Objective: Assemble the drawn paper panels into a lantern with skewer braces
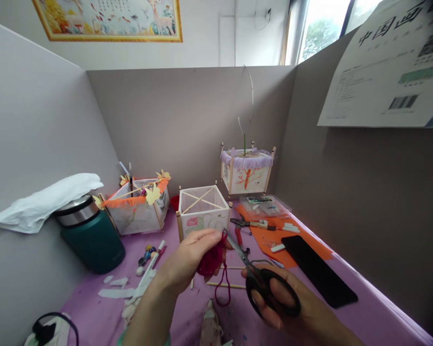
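Note:
In the middle of the head view my left hand point(193, 257) is closed round a small ball of dark red yarn point(210, 262), with one loop of it hanging below. My right hand point(277, 293) has its fingers through the black handles of a pair of scissors point(250, 269). The scissors' blades point up and left, their tips at the yarn by my left fingertips; I cannot tell whether they touch it. Just behind my hands stands a white box-shaped lantern point(202, 204) with a wooden stick frame and a painted rose.
An orange-fringed lantern point(130, 216) and a green flask point(90, 240) stand left. A purple-fringed lantern point(247, 173) is at the back. Pliers point(252, 224), an orange sheet point(288, 259) and a black phone-like slab point(319, 271) lie right. A glue bottle point(211, 324) lies in front.

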Action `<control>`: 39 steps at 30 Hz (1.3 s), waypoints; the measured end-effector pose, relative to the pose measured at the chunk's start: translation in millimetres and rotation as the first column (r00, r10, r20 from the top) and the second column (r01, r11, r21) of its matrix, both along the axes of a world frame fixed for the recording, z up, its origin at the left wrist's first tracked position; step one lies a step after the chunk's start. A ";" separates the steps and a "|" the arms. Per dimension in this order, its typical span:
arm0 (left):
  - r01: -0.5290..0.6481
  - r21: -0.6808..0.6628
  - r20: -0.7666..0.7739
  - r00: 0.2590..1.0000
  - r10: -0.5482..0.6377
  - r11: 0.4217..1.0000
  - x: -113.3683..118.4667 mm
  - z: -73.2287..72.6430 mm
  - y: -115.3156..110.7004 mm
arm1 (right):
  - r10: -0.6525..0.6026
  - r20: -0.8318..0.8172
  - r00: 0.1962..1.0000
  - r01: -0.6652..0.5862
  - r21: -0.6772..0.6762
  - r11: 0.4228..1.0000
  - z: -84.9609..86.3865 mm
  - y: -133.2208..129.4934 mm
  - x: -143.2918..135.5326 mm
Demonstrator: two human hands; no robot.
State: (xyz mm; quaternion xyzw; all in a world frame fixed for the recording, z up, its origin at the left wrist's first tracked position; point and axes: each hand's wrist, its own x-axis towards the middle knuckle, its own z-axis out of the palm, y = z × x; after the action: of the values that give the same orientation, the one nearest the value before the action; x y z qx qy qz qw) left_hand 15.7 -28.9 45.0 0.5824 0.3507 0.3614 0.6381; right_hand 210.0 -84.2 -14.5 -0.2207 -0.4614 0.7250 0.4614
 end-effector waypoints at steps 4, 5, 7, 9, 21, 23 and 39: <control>0.009 0.072 -0.110 0.994 -0.001 0.997 1.0 -3.4 1.4 | 0.002 -0.079 0.997 -0.004 -0.029 1.000 -2.3 -0.3 0.5; 0.012 0.079 -0.125 0.992 -0.002 0.997 1.0 -4.7 1.8 | 0.004 -0.112 0.994 -0.010 -0.051 0.999 -3.5 -0.5 0.3; 0.019 0.082 -0.139 0.990 -0.007 0.996 1.1 -6.6 2.3 | 0.017 -0.176 0.984 -0.034 -0.095 0.995 -6.1 -0.9 -0.6; 0.025 0.086 -0.162 0.987 -0.011 0.996 2.0 -7.0 2.1 | 0.036 -0.222 0.974 -0.065 -0.124 0.990 -7.9 -1.3 -2.6; 0.108 0.150 -0.273 0.960 -0.064 0.983 2.9 -2.7 -1.7 | 0.041 -0.410 0.911 -0.187 -0.323 0.928 -6.7 -1.7 -1.0; 0.109 0.164 -0.276 0.959 -0.061 0.980 2.5 -3.6 -0.9 | 0.003 -0.381 0.925 -0.146 -0.348 0.926 -8.2 -4.3 1.9; 0.109 0.205 -0.358 0.933 -0.030 0.973 7.2 -2.8 -6.3 | -0.071 -0.360 0.930 -0.064 -0.350 0.935 4.6 -10.8 -6.5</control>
State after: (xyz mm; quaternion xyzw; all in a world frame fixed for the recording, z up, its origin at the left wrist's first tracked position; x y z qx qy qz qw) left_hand 22.9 -35.3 42.2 0.7173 0.3958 0.2652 0.5084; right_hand 203.4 -95.0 -9.9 -0.1619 -0.2280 0.8237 0.4932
